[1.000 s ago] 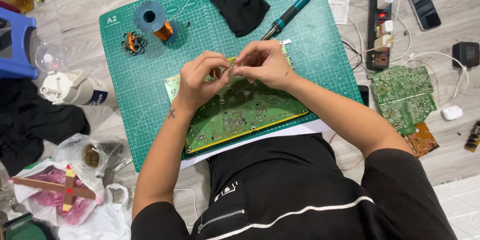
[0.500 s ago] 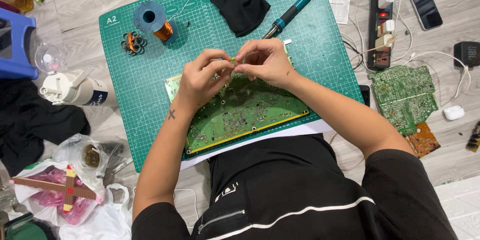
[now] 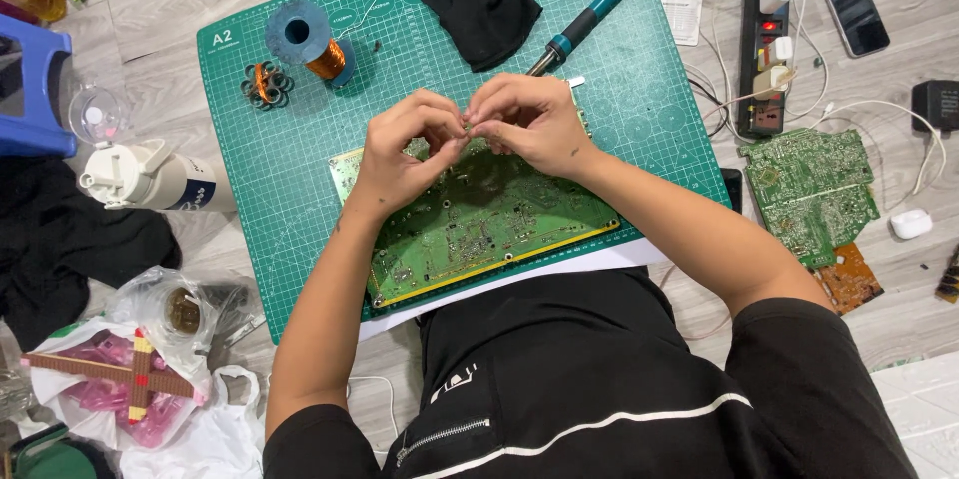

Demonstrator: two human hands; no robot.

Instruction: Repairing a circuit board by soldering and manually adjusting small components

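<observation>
My left hand [image 3: 405, 149] and my right hand [image 3: 529, 121] meet fingertip to fingertip above the far edge of a large green circuit board [image 3: 479, 224]. Both pinch something very small between them; it is too tiny to identify. The board lies on a green cutting mat [image 3: 290, 169] in front of my body. A teal soldering iron [image 3: 589, 17] lies on the mat just beyond my right hand. A spool of copper wire [image 3: 310, 42] and a small wound coil [image 3: 265, 84] sit at the mat's far left. A black cloth [image 3: 479, 1] lies at the mat's far edge.
A power strip [image 3: 767, 34] with plugs, a phone [image 3: 855, 14] and a black adapter [image 3: 936, 104] lie at the right. More circuit boards [image 3: 809, 194] and a white earbud case [image 3: 910, 224] sit right of the mat. A white bottle [image 3: 150, 179], blue stool [image 3: 35, 89] and plastic bags [image 3: 130, 379] are left.
My two hands stay pinched together over the board, with only slight finger movement. Nothing else has moved.
</observation>
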